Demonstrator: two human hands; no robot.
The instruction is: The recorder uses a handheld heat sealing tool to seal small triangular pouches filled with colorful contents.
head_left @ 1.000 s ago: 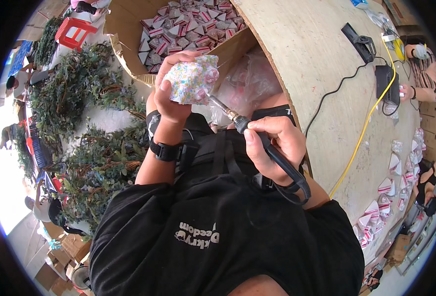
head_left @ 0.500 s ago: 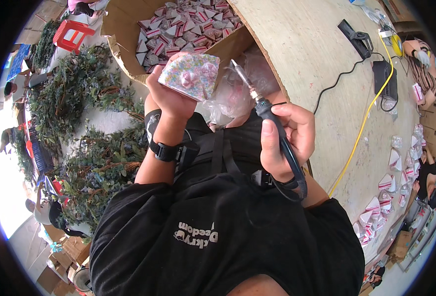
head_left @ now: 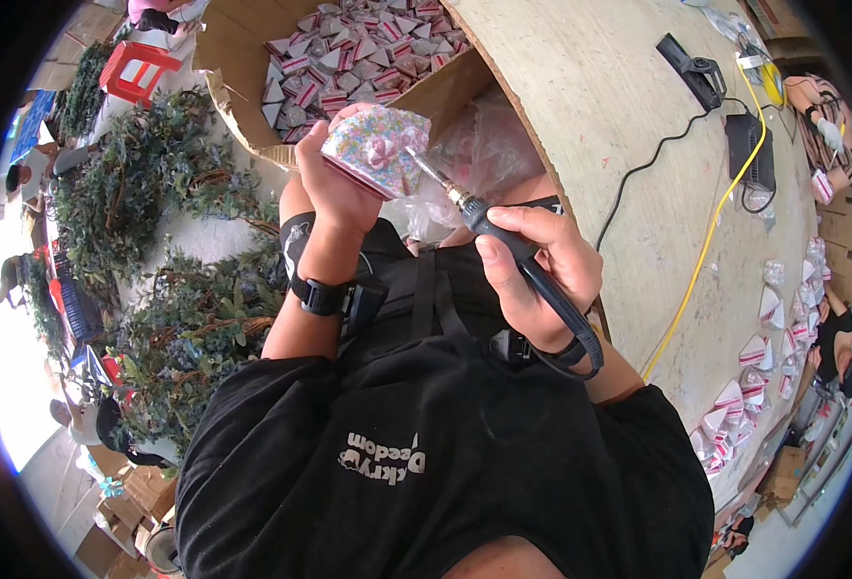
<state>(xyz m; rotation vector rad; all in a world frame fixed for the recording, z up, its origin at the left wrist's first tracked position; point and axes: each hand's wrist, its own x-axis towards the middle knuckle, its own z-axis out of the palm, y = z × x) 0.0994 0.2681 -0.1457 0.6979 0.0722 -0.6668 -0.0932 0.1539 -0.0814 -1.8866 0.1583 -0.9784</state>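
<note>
My left hand (head_left: 340, 190) is closed round a wedge-shaped fake cake slice (head_left: 376, 147), its top covered in pastel sprinkles with a pink rosette. In my right hand (head_left: 548, 275) is a soldering iron (head_left: 498, 226), held like a pen by its dark handle. The metal tip points up and left and reaches the right side of the rosette; I cannot tell whether it touches. The cord bends back beneath my right wrist. Past my left hand stands an open cardboard box (head_left: 238, 92) holding many similar wrapped slices (head_left: 354, 58).
On the wooden table (head_left: 580, 87) to the right lie a black iron stand (head_left: 691, 73), a black power unit (head_left: 751, 152), a yellow cable (head_left: 711, 232) and more wrapped slices (head_left: 754, 352). Clear plastic bags (head_left: 474, 145) hang by my knees. Artificial greenery (head_left: 194, 299) and a red stool (head_left: 139, 72) are left.
My right hand has moved left, bringing the soldering iron's tip from beside the cake slice to its rosette. The slice has shifted and tilted slightly in my left hand.
</note>
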